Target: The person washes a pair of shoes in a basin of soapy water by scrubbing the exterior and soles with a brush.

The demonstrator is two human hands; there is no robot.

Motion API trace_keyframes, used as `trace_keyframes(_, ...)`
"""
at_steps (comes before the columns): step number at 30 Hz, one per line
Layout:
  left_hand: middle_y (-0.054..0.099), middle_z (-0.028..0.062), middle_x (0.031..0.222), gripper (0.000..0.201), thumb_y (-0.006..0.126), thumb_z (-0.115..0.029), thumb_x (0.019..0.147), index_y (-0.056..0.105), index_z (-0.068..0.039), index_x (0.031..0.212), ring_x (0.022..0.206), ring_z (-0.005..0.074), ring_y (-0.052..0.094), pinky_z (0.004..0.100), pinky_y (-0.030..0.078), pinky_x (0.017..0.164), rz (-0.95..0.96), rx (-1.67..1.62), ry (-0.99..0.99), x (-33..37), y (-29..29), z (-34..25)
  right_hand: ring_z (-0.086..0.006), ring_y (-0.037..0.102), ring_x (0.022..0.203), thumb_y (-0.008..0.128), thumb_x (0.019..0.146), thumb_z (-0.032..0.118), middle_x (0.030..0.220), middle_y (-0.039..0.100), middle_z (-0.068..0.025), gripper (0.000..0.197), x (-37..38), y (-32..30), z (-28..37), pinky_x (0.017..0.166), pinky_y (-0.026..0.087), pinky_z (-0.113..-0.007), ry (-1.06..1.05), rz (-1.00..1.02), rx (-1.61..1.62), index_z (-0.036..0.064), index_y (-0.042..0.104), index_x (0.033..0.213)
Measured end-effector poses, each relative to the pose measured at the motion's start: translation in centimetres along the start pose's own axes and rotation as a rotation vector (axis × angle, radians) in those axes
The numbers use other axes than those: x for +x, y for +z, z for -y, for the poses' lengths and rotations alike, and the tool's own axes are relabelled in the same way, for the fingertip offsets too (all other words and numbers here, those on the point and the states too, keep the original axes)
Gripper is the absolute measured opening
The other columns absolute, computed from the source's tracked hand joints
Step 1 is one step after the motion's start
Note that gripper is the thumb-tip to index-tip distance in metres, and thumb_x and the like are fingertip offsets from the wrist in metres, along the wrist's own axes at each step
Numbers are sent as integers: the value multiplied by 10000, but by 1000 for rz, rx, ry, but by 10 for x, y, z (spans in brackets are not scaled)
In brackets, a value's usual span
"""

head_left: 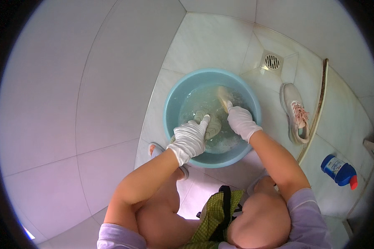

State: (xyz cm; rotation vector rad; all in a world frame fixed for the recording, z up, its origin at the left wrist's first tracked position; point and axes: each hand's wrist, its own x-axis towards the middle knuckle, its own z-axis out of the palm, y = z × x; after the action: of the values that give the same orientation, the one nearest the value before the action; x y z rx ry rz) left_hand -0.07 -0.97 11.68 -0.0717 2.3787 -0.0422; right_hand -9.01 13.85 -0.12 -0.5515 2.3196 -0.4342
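basin [212, 76], round and pale blue, stands on the tiles with cloudy water in it. the soaked shoe [213, 128] lies in that water, patterned sole up, just beyond and right of the gloved left hand [190, 139]; the glove hides much of it, so i cannot tell its long axis for sure. that hand is the nearer one, touching it, curled around its near side with one digit laid out over the sole. the right hand [242, 122], also gloved, is to the shoe's right, closed around the blurred, light-coloured brush [223, 94], whose length points away from the person, past the shoe's upper right.
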Motion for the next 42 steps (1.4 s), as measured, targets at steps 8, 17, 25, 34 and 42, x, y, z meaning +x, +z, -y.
trace_keyframes(8,517,195,1159,878,725,-283,719,303,-133,1474,973,354,559,481,444,805,-411,64,49,-38,-1,27,-341,669,693,444,913,100,732,650,-197,344,-72,-48,41,603,538,-456,-293,-204,60,-103,533,1177)
trace_keyframes(17,497,172,1238,878,743,-297,691,349,-137,1459,981,314,530,453,404,772,-530,146,175,-43,-15,27,-389,660,742,289,996,182,796,660,-234,413,-40,-73,17,687,525,-487,-154,-87,344,-100,500,1214)
trace_keyframes(25,487,168,1262,970,749,-311,689,253,-81,1490,1011,307,522,452,389,806,-544,140,168,-39,-1,36,-376,661,695,289,971,119,724,644,-237,408,-46,-75,26,672,528,-476,-185,-85,279,-103,428,1283)
trace_keyframes(34,507,207,1231,1026,751,-295,702,170,10,1491,986,345,544,461,445,788,-494,26,141,-27,8,27,-355,656,622,351,962,131,690,643,-214,337,-41,-39,17,588,521,-498,-219,-120,233,-81,524,1160)
trace_keyframes(42,589,210,1021,1030,739,-323,710,154,79,1457,911,358,593,526,454,807,-237,12,26,-8,6,27,-364,674,781,392,941,148,822,677,-209,467,-29,-21,27,725,516,-480,-170,53,30,-94,405,1339)
